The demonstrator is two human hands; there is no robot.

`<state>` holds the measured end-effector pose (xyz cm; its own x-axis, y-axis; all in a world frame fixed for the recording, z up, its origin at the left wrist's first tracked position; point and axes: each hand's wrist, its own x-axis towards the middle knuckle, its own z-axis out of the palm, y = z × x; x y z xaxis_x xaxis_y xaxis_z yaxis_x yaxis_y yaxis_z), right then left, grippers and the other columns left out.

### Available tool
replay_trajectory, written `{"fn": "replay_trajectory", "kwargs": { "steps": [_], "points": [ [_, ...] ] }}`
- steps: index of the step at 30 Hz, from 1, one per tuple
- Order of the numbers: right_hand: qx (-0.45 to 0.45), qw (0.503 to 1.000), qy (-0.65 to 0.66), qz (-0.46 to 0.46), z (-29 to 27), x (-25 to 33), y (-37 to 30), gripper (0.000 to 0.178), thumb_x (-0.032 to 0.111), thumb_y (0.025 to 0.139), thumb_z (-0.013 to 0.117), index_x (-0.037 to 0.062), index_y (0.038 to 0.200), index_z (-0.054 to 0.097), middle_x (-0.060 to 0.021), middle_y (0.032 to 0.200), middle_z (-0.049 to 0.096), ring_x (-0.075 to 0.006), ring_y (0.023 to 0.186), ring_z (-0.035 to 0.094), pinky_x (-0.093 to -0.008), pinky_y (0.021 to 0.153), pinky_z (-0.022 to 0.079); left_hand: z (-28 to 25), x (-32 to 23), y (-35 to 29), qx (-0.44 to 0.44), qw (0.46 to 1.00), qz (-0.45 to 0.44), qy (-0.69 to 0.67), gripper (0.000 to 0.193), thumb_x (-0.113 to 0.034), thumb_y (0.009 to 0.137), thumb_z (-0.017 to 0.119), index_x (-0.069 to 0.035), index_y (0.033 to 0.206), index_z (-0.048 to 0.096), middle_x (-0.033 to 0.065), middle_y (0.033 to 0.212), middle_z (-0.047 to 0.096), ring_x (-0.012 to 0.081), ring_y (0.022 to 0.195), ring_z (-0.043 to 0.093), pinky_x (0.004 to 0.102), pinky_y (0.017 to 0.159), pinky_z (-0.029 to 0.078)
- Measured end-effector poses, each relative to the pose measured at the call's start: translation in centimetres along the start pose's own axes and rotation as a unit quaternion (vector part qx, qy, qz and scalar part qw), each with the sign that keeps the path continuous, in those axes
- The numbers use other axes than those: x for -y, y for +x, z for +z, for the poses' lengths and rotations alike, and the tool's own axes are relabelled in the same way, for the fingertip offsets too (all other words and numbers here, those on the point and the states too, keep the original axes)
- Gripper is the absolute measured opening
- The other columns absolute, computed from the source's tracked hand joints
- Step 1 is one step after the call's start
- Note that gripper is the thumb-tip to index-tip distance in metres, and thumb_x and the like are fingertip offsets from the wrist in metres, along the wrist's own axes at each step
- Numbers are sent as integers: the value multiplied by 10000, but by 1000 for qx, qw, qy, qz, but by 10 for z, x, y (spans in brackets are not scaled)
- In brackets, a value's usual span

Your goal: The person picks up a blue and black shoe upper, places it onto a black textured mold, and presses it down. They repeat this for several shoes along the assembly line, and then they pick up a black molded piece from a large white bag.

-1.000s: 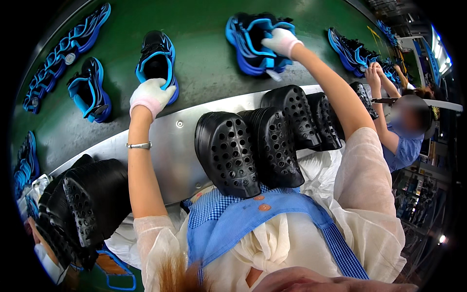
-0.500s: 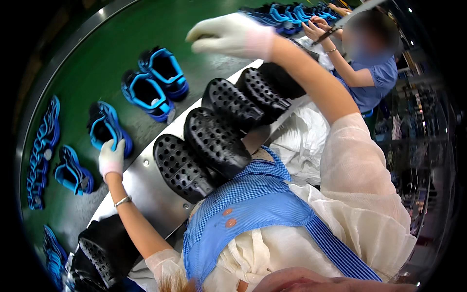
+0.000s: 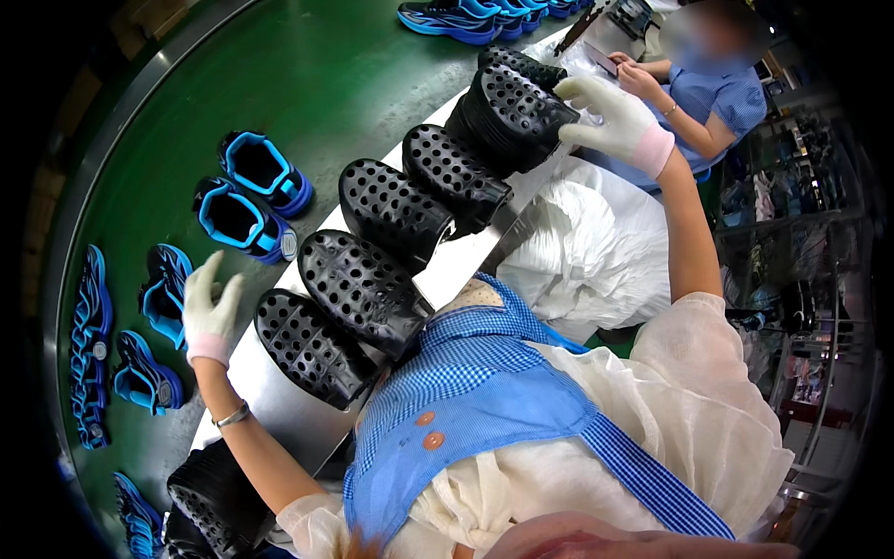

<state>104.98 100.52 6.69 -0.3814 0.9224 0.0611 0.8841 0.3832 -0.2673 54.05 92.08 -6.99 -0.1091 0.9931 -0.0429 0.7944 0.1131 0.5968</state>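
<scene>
My left hand [image 3: 212, 312], in a white glove, is raised with its fingers apart and holds nothing. It is nearest to a black and blue shoe [image 3: 166, 296] on the green surface and to black, shoe-shaped inserts [image 3: 312, 345] full of round holes. My right hand [image 3: 610, 121], also gloved, is at the narrow end of a thick stack of such inserts [image 3: 517, 116]. Its fingers and thumb are spread around that end; whether they touch it I cannot make out. Between my hands more perforated inserts [image 3: 396, 200] lie in a row along the white ledge.
Shoes with bright blue linings [image 3: 244, 224] stand across the green surface [image 3: 345, 65], with a row of shoes [image 3: 91, 345] at far left. Crumpled white sheeting [image 3: 587, 242] lies by the ledge. A co-worker [image 3: 712, 102] sits at upper right. More black inserts [image 3: 219, 494] are at lower left.
My left hand has come off the blue-lined shoe, and its fingers have spread. My right hand has moved from above the green surface rightward to the insert stack. The view has shifted.
</scene>
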Motion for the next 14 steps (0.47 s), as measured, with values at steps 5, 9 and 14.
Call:
{"fn": "replay_trajectory", "kwargs": {
  "steps": [5,9,14],
  "points": [
    [2,1000,-1,-25,7,-9,-1,472,213,725,694,50,1139,536,-133,1034,580,-267,934,602,-332,851,487,31,9,25,41,999,7,20,539,-317,776,673,-121,1261,544,174,1200,523,309,1038,556,353,913,444],
    [8,1000,3,-29,5,-16,2,459,183,718,698,53,1127,535,-132,1027,566,-266,927,601,-335,842,489,38,0,45,12,998,-18,66,490,-290,754,677,-110,1202,594,171,1054,521,325,970,553,370,887,445],
    [21,999,10,-38,6,-18,7,448,103,709,703,67,1114,517,-96,1042,553,-246,927,593,-324,824,486,40,14,55,11,997,-19,77,511,-308,734,684,-106,1197,601,165,1041,509,319,964,547,376,881,444]
  ]
}}
